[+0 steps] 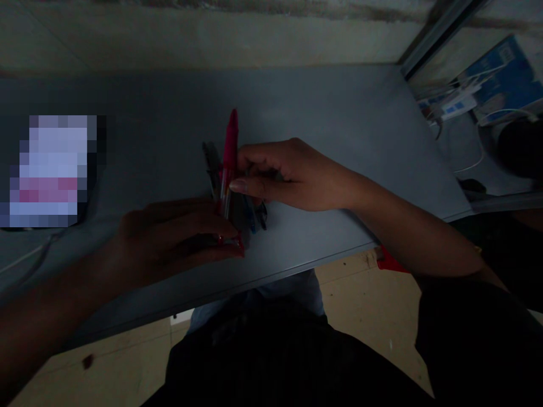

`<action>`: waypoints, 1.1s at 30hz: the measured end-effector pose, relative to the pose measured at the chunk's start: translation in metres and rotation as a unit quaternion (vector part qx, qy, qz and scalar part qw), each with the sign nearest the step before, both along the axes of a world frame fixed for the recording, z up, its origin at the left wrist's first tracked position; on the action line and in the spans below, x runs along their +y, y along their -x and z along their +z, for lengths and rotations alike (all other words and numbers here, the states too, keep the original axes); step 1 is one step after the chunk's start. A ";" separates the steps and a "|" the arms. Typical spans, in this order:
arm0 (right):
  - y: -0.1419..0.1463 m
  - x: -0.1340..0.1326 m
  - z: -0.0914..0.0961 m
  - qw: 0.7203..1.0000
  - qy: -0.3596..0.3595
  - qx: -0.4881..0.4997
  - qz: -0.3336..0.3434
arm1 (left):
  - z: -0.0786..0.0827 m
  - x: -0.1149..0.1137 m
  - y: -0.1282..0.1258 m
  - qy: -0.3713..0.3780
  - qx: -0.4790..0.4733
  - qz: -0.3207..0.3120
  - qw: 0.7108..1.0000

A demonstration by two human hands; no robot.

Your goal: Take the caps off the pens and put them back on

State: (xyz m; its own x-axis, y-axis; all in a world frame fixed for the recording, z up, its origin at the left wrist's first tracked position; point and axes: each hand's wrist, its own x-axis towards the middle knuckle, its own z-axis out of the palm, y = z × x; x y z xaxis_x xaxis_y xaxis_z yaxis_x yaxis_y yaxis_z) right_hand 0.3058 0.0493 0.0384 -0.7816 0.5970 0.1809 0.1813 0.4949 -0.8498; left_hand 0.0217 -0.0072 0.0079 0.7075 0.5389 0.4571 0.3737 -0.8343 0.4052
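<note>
A small bunch of pens lies on the grey table (322, 113) in dim light. A red pen (230, 148) with a clear lower barrel stands out; a dark pen (211, 161) lies left of it and a blue-tipped pen (251, 220) to the right. My right hand (292, 175) comes in from the right with its fingers closed round the middle of the bunch, the thumb pressed on the red pen. My left hand (169, 234) rests on the table at the near end of the pens, fingers together over their tips.
A blurred-out rectangular object (51, 169) sits at the table's left. A thin cable (25, 257) runs across the left front. Beyond the right edge lie a blue box (504, 73), white cables and a power strip (453, 104). The near table edge is over my lap.
</note>
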 end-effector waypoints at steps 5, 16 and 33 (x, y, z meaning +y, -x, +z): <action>0.001 -0.001 0.006 0.999 -0.017 -0.051 -0.010 | 0.007 -0.003 -0.004 0.022 -0.013 -0.021 0.999; 0.000 -0.001 0.003 0.998 -0.038 -0.058 0.001 | 0.009 -0.001 -0.008 0.026 -0.007 -0.051 0.998; -0.001 -0.001 0.004 0.998 -0.035 -0.055 -0.007 | 0.010 0.000 -0.008 0.048 -0.013 -0.052 0.997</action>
State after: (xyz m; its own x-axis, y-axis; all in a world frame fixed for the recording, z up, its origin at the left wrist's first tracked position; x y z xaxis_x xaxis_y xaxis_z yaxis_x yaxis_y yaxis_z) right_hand 0.3064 0.0487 0.0426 -0.7905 0.5970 0.1370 0.2787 0.5498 -0.7875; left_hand 0.0296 -0.0070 0.0181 0.7502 0.5053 0.4265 0.2757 -0.8253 0.4928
